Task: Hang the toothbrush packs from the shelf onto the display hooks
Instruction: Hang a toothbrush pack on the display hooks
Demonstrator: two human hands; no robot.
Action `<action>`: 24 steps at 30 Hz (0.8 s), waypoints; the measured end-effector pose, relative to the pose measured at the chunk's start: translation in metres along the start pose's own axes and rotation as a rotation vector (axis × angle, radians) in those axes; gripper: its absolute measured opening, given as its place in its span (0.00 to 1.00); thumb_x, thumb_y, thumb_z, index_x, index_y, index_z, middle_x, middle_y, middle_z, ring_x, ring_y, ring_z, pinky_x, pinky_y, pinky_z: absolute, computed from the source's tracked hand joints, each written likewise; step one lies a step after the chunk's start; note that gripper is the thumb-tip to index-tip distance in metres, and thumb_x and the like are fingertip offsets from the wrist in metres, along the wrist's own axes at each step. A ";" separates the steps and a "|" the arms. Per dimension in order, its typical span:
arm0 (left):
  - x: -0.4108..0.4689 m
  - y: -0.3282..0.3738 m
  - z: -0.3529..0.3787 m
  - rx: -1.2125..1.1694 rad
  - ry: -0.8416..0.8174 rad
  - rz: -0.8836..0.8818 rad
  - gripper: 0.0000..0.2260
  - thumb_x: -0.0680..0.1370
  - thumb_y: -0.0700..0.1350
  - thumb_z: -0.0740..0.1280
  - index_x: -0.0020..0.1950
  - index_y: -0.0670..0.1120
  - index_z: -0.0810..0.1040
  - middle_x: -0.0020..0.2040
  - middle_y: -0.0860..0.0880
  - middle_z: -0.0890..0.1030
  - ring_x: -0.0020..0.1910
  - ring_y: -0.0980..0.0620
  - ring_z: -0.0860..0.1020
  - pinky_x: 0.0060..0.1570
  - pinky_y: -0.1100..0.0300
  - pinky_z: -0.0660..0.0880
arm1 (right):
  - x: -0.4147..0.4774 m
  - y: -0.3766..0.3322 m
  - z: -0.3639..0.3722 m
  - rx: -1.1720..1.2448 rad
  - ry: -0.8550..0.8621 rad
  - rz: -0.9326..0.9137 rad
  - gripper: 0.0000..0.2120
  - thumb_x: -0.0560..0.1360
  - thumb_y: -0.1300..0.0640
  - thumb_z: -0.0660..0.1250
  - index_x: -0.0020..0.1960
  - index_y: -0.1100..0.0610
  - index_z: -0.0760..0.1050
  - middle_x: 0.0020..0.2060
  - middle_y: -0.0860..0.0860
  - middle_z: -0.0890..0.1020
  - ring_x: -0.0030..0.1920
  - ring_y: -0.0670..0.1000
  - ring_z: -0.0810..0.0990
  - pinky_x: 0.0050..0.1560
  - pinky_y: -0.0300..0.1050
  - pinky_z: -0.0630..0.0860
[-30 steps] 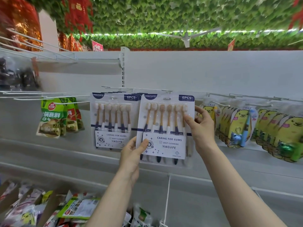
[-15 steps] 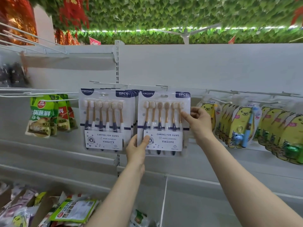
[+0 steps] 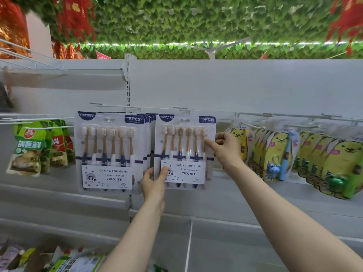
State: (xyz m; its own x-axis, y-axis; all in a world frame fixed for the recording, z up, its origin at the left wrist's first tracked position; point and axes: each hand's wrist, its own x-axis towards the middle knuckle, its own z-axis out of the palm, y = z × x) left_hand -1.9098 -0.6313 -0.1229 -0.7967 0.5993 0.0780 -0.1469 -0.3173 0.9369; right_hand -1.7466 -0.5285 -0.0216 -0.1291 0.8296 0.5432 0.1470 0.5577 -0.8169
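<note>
Two hands pinch the toothbrush pack [image 3: 184,152] at frame centre: left hand [image 3: 154,184] its lower-left corner, right hand [image 3: 225,148] its right edge; it has slid further back along the hook [image 3: 181,108], seemingly almost seated

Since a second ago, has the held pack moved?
Yes. The held pack went back toward the panel, its top now under the hook, level with the left stack.

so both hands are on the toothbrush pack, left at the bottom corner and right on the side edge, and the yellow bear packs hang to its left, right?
Not quite. The head view shows the yellow bear packs hanging to the right of the toothbrush pack. The rest holds: left hand at its bottom corner, right hand on its side edge.
</note>
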 end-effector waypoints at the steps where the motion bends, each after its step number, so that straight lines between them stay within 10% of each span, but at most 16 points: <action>1: 0.000 0.000 -0.001 -0.001 0.004 -0.006 0.27 0.75 0.50 0.73 0.71 0.46 0.70 0.68 0.45 0.76 0.65 0.45 0.73 0.59 0.55 0.67 | -0.001 0.000 0.000 -0.009 -0.003 0.000 0.15 0.73 0.54 0.76 0.54 0.58 0.76 0.44 0.53 0.83 0.46 0.52 0.83 0.46 0.47 0.82; 14: -0.061 0.013 -0.008 0.293 0.064 -0.046 0.38 0.75 0.57 0.72 0.77 0.42 0.60 0.75 0.40 0.67 0.73 0.38 0.66 0.71 0.43 0.65 | -0.056 -0.020 -0.047 -0.375 -0.092 0.038 0.25 0.75 0.45 0.71 0.68 0.53 0.69 0.56 0.50 0.83 0.54 0.51 0.80 0.55 0.50 0.77; 24: -0.160 0.084 0.002 1.193 -0.429 0.665 0.30 0.77 0.60 0.67 0.75 0.49 0.65 0.74 0.46 0.67 0.73 0.43 0.63 0.69 0.48 0.64 | -0.143 -0.078 -0.171 -1.085 -0.317 -0.252 0.25 0.79 0.39 0.61 0.70 0.52 0.68 0.62 0.53 0.78 0.60 0.56 0.78 0.54 0.54 0.78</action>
State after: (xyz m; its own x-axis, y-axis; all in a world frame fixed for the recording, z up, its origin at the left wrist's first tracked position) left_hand -1.7933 -0.7527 -0.0562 -0.2536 0.8268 0.5021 0.9198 0.0454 0.3898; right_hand -1.5718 -0.6860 -0.0024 -0.4922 0.7339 0.4681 0.8267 0.5625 -0.0126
